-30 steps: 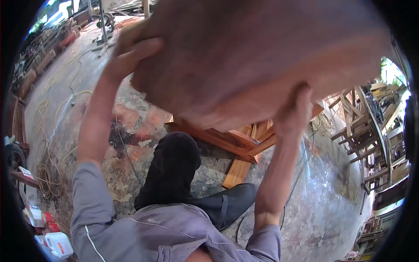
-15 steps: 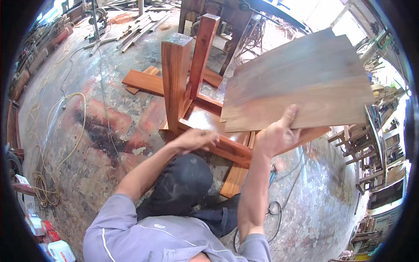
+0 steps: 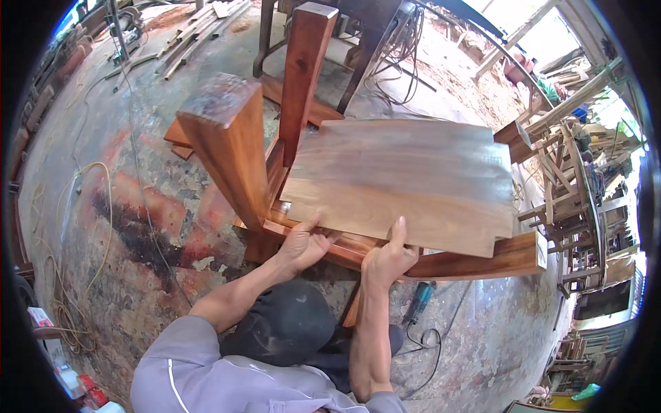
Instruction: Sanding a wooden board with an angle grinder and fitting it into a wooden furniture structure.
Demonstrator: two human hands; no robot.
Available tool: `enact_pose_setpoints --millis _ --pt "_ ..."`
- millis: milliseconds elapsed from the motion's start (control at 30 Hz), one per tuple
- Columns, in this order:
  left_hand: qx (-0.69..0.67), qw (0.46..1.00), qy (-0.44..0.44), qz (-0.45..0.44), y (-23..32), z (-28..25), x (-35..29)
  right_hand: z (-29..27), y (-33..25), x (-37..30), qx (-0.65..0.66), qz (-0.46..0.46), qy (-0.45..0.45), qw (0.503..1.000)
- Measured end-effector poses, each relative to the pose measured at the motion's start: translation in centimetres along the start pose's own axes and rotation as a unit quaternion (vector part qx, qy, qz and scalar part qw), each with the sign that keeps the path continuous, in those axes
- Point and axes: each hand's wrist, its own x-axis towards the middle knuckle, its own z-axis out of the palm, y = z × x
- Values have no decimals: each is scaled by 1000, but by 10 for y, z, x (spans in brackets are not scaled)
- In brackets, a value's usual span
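Note:
A thin wooden panel with notched corners lies tilted over a reddish-brown wooden furniture frame with legs. My right hand grips its near edge, thumb on top and fingers curled beneath. At the same edge, further left, my left hand pinches the panel near its left corner. Two thick legs, the near left leg and the far leg, stand up on the left. Another leg points right, below the panel. Most of the frame's inside is hidden by the panel.
A teal power tool with a black cord lies on the floor right of my knee. Wooden boards rest behind the left leg. A hose runs along the left floor; a metal-legged machine stands at the back.
The panel has come down and left from a raised tilt onto the frame. My left hand has taken hold of its edge. The frame appears shifted and turned in view.

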Motion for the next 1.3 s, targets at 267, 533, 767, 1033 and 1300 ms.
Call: enact_pose_setpoints --millis 267,533,767,1033,1300 --pt "36 996 78 20 24 -27 8 -32 34 -8 32 106 -5 994" --pt "95 994 53 -1 32 -34 -17 -56 21 -20 18 151 -43 987" --pt "28 999 23 -11 35 -24 -13 -57 34 -11 56 184 -36 981" --pt "12 998 49 -43 43 -39 -17 -55 59 -5 -62 182 -15 981" --pt "52 997 47 -41 35 -29 -14 -72 74 6 113 231 -23 966"
